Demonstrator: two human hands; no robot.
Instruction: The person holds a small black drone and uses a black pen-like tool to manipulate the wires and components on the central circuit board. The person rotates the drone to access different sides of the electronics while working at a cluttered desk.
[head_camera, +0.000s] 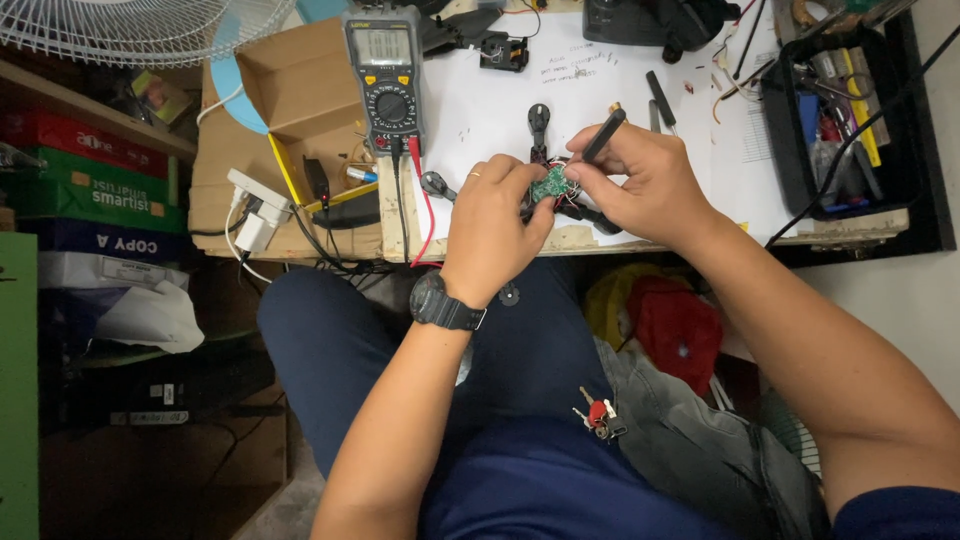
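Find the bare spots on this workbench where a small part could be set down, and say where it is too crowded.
Bare white sheet lies between the multimeter and the black clip. A smaller patch lies right of the black pen tools, before the black tray. Crowded: around the left hand, right hand and green circuit board, and the cardboard box.

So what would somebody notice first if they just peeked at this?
Probably the two hands in the middle: the left hand pinches a small green circuit board at the desk's edge, while the right hand holds a slim black tool over it. Next, the grey multimeter with a round dial, lying at the top left of the white desk with red and black leads trailing down.
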